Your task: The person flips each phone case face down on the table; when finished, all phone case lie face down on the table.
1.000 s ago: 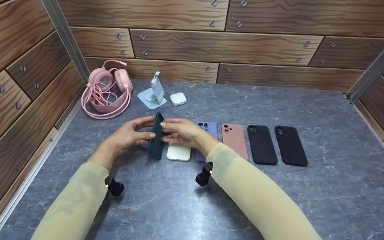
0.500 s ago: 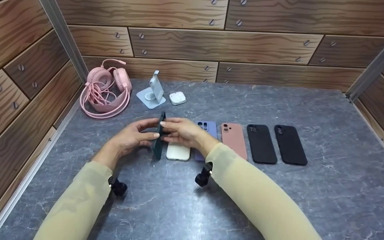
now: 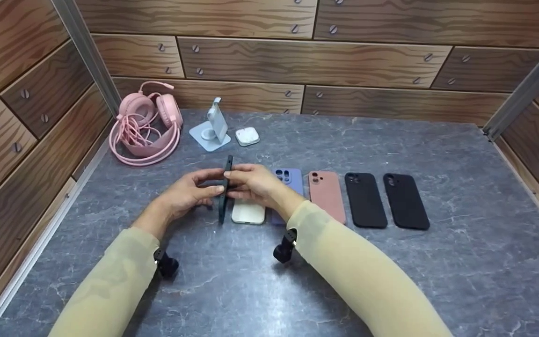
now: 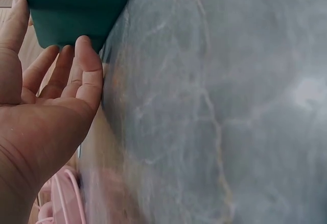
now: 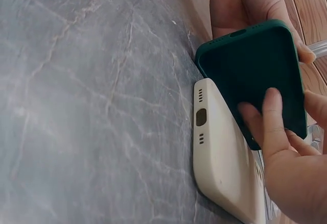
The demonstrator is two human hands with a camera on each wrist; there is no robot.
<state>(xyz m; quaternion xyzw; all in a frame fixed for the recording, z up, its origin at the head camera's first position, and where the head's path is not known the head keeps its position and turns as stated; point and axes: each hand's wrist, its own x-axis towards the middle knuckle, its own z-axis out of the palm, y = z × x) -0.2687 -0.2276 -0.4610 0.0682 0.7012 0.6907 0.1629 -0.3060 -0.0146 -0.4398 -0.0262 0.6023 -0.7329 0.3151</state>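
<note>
Between my two hands a dark green phone case (image 3: pixel 225 192) stands on edge, nearly edge-on in the head view. My left hand (image 3: pixel 187 194) holds it from the left; in the left wrist view its fingertips meet the green back (image 4: pixel 76 17). From the right my right hand (image 3: pixel 256 183) holds it too, with fingertips against the hollow inside (image 5: pixel 240 63) in the right wrist view. A cream phone case (image 5: pixel 225 147) lies just beside it, its port end showing and its far part hidden under my right hand in the head view.
Right of the cream case lie a purple case (image 3: pixel 296 183), a pink case (image 3: pixel 328 194) and two black cases (image 3: pixel 365 201) in a row. Behind are a pink headset (image 3: pixel 145 124), a pale blue stand (image 3: pixel 218 127) and a small white square object (image 3: pixel 247 136).
The green case has turned from showing its broad face to nearly edge-on, shifting slightly right. My left hand moved a little right with it; my right hand hardly moved.
</note>
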